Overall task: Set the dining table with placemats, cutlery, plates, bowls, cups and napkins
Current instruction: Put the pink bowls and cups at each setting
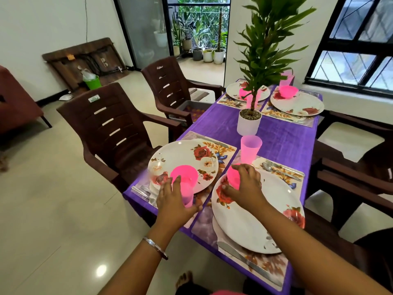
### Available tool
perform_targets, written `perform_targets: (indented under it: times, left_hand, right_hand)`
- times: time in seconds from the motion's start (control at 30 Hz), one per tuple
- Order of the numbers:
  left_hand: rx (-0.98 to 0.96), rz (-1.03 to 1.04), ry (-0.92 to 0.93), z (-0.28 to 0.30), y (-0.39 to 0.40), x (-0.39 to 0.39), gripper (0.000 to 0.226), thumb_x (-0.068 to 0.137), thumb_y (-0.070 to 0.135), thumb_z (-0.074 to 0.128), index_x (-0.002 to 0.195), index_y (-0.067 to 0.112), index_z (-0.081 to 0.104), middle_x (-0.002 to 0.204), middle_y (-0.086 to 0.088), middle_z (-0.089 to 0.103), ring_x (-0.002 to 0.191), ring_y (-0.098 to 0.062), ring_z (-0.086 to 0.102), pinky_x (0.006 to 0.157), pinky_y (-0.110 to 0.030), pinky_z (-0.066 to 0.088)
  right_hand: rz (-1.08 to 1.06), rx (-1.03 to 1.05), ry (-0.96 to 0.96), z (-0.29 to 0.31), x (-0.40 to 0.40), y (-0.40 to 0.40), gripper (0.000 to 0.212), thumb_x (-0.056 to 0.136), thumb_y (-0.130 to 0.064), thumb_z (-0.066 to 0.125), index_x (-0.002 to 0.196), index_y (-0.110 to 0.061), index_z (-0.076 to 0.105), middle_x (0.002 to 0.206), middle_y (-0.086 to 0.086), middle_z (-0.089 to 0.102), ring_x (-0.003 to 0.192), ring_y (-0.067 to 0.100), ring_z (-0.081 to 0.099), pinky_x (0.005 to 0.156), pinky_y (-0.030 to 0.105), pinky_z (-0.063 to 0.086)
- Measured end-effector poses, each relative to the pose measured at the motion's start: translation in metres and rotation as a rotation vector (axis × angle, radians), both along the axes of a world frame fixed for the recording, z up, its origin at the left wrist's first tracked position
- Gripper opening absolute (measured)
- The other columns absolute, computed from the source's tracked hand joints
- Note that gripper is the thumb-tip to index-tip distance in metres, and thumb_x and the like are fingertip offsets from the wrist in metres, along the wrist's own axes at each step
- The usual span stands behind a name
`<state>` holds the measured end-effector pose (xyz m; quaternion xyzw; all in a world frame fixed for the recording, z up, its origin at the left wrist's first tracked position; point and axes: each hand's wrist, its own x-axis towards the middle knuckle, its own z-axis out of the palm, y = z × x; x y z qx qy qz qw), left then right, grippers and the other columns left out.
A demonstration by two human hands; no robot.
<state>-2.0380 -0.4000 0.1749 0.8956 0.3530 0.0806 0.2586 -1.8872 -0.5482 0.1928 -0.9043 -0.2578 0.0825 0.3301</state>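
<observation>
I see a table under a creased purple cloth (pixel 282 141) running from lower centre to upper right, on a glossy pale tiled floor (pixel 53 209), with a white wall and a dark-framed window (pixel 361 45) at upper right. At left two brown slatted plastic chairs (pixel 110 128) stand against the table's edge. My left hand (pixel 172 199), at lower centre, curls round a translucent pink cup (pixel 184 184) held over the left rose-patterned plate (pixel 187 154). Just right of it, my right hand (pixel 244 184) grips a pink bowl (pixel 234 175) on the nearer round plate (pixel 255 220), which lies on a floral placemat (pixel 268 262) with a knife (pixel 248 262) beside it. Another pink cup (pixel 250 149) stands beyond, before a white potted plant (pixel 248 122) that partly hides the far settings.
</observation>
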Motion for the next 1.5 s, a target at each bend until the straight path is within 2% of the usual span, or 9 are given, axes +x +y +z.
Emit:
perform_targets:
  times: [0.17, 0.47, 0.63, 0.83, 1.07, 1.13, 1.23, 1.4, 1.5]
  left_hand:
    - [0.046, 0.022, -0.183, 0.011, -0.031, -0.011, 0.088, 0.078, 0.049, 0.071, 0.148, 0.024, 0.024, 0.156, -0.005, 0.019, 0.146, -0.027, 0.011, 0.116, -0.05, 0.018]
    - [0.036, 0.03, -0.331, 0.023, -0.065, -0.053, 0.069, 0.075, 0.043, 0.075, 0.133, 0.03, 0.041, 0.145, 0.001, 0.037, 0.135, -0.023, 0.033, 0.101, -0.054, 0.043]
    - [0.061, -0.006, -0.436, 0.048, -0.061, -0.106, 0.065, 0.073, 0.036, 0.077, 0.129, 0.022, 0.047, 0.136, -0.001, 0.044, 0.129, -0.021, 0.038, 0.102, -0.049, 0.042]
    - [0.135, 0.025, -0.446, 0.076, -0.045, -0.217, 0.069, 0.067, 0.051, 0.067, 0.126, 0.017, 0.052, 0.131, -0.002, 0.048, 0.124, -0.021, 0.041, 0.102, -0.035, 0.036]
    - [0.205, 0.032, -0.365, 0.1, -0.009, -0.297, 0.062, 0.07, 0.04, 0.073, 0.124, 0.018, 0.053, 0.131, -0.004, 0.049, 0.124, -0.024, 0.044, 0.101, -0.038, 0.034]
    - [0.191, 0.003, -0.364, 0.107, -0.003, -0.294, 0.059, 0.072, 0.039, 0.075, 0.124, 0.02, 0.054, 0.132, -0.002, 0.049, 0.125, -0.023, 0.042, 0.102, -0.038, 0.034]
    - [0.212, -0.044, -0.388, 0.123, 0.028, -0.283, 0.061, 0.068, 0.051, 0.065, 0.121, 0.022, 0.055, 0.13, 0.001, 0.05, 0.13, -0.02, 0.04, 0.105, -0.037, 0.034]
    - [0.274, -0.056, -0.425, 0.151, 0.105, -0.251, 0.059, 0.075, 0.036, 0.076, 0.128, 0.026, 0.051, 0.14, 0.002, 0.042, 0.135, -0.022, 0.031, 0.11, -0.042, 0.032]
    - [0.262, -0.026, -0.447, 0.162, 0.163, -0.239, 0.059, 0.077, 0.036, 0.074, 0.13, 0.03, 0.048, 0.142, 0.005, 0.039, 0.137, -0.02, 0.028, 0.111, -0.043, 0.032]
  right_hand:
    - [0.039, 0.0, -0.018, 0.001, -0.017, -0.033, 0.067, 0.082, -0.037, 0.069, 0.139, -0.025, 0.037, 0.147, 0.006, 0.03, 0.135, 0.029, 0.022, 0.11, 0.047, 0.028]
    - [0.027, 0.132, -0.009, 0.028, -0.076, -0.071, 0.064, 0.084, -0.036, 0.07, 0.138, -0.027, 0.037, 0.148, 0.002, 0.029, 0.137, 0.024, 0.022, 0.113, 0.044, 0.025]
    - [0.046, 0.284, -0.031, 0.054, -0.128, -0.069, 0.061, 0.083, -0.034, 0.071, 0.135, -0.028, 0.04, 0.144, -0.002, 0.032, 0.135, 0.019, 0.023, 0.109, 0.037, 0.027]
    - [0.057, 0.453, -0.053, 0.08, -0.2, -0.054, 0.056, 0.081, -0.028, 0.073, 0.13, -0.03, 0.045, 0.138, -0.001, 0.038, 0.131, 0.019, 0.028, 0.101, 0.028, 0.025]
    - [0.062, 0.508, -0.046, 0.087, -0.277, -0.022, 0.057, 0.079, -0.03, 0.073, 0.129, -0.032, 0.044, 0.138, -0.004, 0.04, 0.131, 0.018, 0.03, 0.103, 0.032, 0.03]
    - [0.064, 0.471, -0.057, 0.086, -0.28, -0.017, 0.059, 0.079, -0.034, 0.073, 0.129, -0.035, 0.042, 0.139, -0.006, 0.039, 0.132, 0.016, 0.03, 0.107, 0.037, 0.033]
    - [0.04, 0.483, -0.037, 0.101, -0.275, 0.007, 0.059, 0.078, -0.041, 0.074, 0.128, -0.04, 0.042, 0.14, -0.01, 0.037, 0.131, 0.015, 0.031, 0.105, 0.047, 0.039]
    - [0.017, 0.576, -0.074, 0.13, -0.241, 0.067, 0.052, 0.081, -0.029, 0.073, 0.124, -0.039, 0.045, 0.136, -0.006, 0.041, 0.128, 0.016, 0.036, 0.103, 0.038, 0.037]
    - [0.024, 0.637, -0.101, 0.139, -0.223, 0.127, 0.049, 0.081, -0.027, 0.074, 0.121, -0.037, 0.047, 0.124, -0.009, 0.042, 0.127, 0.017, 0.038, 0.102, 0.043, 0.039]
